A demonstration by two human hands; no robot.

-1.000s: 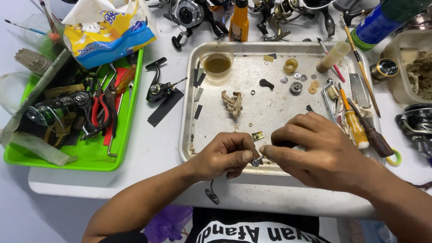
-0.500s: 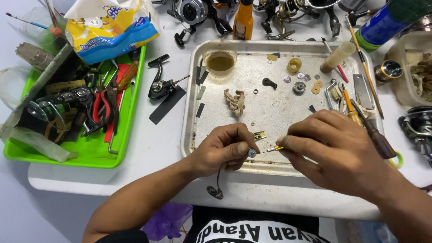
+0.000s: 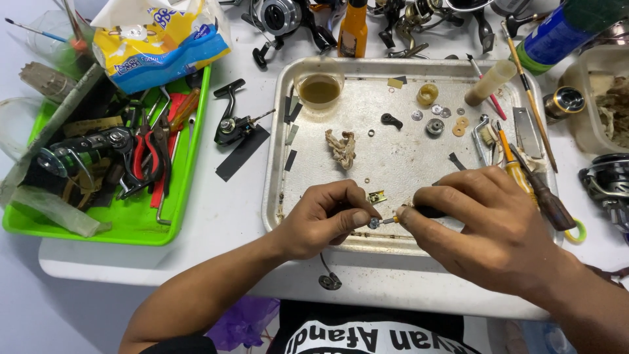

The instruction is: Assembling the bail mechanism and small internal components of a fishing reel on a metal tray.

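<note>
Left hand (image 3: 324,219) pinches a small metal part (image 3: 373,223) steady over the metal tray (image 3: 275,196); right hand (image 3: 485,226), grip closed, drives a screwdriver (image 3: 393,219) into it.

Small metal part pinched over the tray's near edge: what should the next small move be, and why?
Probably a gentle turn of the screwdriver: its tip already meets the small metal part that the left hand pinches, while the right hand grips the handle above the metal tray.

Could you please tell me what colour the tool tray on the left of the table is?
The tool tray is bright green, with red-handled pliers lying inside; the head view shows it.
</note>
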